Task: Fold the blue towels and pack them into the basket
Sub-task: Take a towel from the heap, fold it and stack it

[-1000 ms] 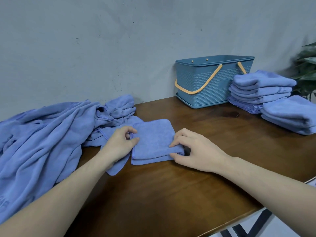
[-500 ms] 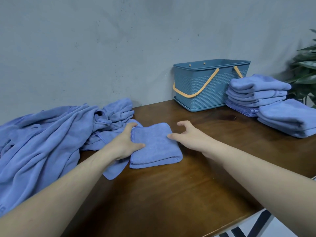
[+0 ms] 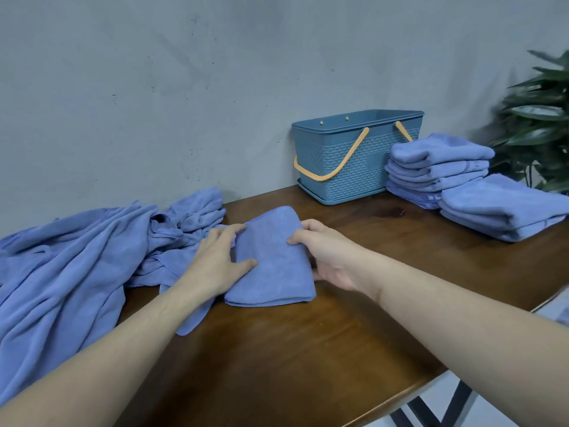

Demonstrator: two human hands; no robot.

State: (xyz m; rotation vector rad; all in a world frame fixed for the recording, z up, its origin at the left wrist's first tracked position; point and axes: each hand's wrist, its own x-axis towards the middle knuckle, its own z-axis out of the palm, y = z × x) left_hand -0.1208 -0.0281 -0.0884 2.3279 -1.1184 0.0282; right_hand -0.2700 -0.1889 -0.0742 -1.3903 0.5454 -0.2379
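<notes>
Gripping the folded towel point(image 3: 271, 257) at mid-table, the left hand point(image 3: 215, 260) and right hand point(image 3: 326, 257) clasp its opposite long sides; its long axis runs front to back. The basket point(image 3: 354, 161) stands at the back edge, nearer the right hand.

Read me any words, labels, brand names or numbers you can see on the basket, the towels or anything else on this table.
None can be read.
The basket shows only a woven pattern, with no label.
The folded towel, the loose towels and the stacked towels show no tag or print.
</notes>
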